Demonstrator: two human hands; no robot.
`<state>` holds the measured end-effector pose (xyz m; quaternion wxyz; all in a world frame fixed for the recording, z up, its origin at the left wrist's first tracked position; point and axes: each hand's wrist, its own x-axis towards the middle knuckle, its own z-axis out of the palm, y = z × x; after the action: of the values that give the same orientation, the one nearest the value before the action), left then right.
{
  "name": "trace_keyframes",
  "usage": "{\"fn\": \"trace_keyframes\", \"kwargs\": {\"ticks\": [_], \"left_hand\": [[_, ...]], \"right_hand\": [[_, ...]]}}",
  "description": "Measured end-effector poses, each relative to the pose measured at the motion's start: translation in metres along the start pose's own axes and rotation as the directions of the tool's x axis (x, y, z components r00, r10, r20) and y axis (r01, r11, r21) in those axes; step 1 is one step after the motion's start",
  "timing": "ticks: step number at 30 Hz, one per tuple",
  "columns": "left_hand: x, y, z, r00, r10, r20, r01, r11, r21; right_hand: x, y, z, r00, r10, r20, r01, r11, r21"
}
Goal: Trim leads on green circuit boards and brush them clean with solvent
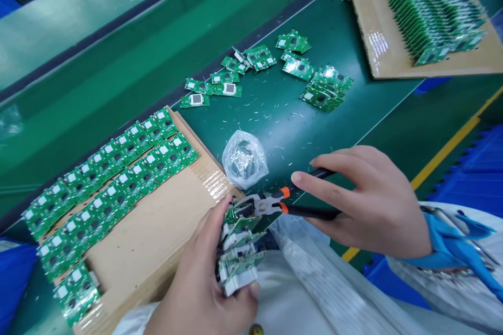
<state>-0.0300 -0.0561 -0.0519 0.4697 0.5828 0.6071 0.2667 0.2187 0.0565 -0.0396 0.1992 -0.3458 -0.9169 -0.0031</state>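
Note:
My left hand (204, 277) is wrapped round a stack of green circuit boards (239, 251) with white parts, held at the lower middle. My right hand (369, 199) grips cutting pliers (265, 204) with black handles and orange bands, its index finger stretched along them. The jaws of the pliers are at the top board of the stack, among its pins. Just beyond the jaws stands a clear plastic-lined cup (244, 162) with small metal clippings inside. A blue strap circles my right wrist.
Rows of boards (129, 183) lie on cardboard (157, 230) at the left. Loose boards (298, 68) and scattered clippings lie on the green table (275, 110). Upright boards (432, 10) fill another cardboard sheet (385, 57) at the upper right. Blue crates (471, 167) stand at the right.

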Motion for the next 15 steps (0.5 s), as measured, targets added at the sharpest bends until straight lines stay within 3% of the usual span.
{"fn": "trace_keyframes", "kwargs": {"ticks": [6, 12, 15], "left_hand": [[-0.0002, 0.0024, -0.0011, 1.0, -0.02, 0.001, 0.02, 0.998, 0.062], [0.0055, 0.0007, 0.0036, 0.987, 0.162, -0.021, -0.159, 0.983, 0.087], [0.0072, 0.0003, 0.0074, 0.984, 0.176, -0.029, -0.174, 0.983, 0.057]], "right_hand": [[0.0034, -0.0017, -0.0003, 1.0, -0.001, -0.002, 0.001, 0.999, -0.041], [0.005, -0.0076, 0.004, 0.999, -0.008, -0.041, 0.007, 0.999, -0.034], [0.0039, -0.009, 0.0059, 0.998, -0.007, -0.061, 0.005, 0.999, -0.036]]}}
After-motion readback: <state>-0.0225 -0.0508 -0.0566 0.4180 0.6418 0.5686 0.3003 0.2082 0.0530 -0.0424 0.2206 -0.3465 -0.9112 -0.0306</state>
